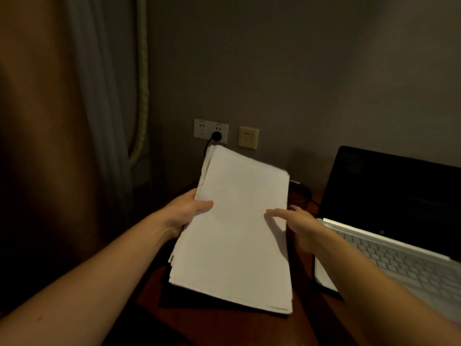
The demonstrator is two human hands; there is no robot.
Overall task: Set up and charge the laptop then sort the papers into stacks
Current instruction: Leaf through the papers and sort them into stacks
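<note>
Hanging at left is a brown curtain [50,121]. An open laptop [389,245] — screen dark — sits at right on the reddish surface [224,328]. Blank white papers [237,233], edges uneven, hover above it beside the laptop: the left grip [184,211] clasps their left edge; the right grip [299,228] lays a thumb over the right edge — grasp unclear.

papers [237,221] left of laptop [389,236], wall socket [211,131] behind them.

Left hand [184,213] out front, thumb clamped atop the paper stack [237,245]; right hand [303,229] alongside, thumb extended over its edge.
</note>
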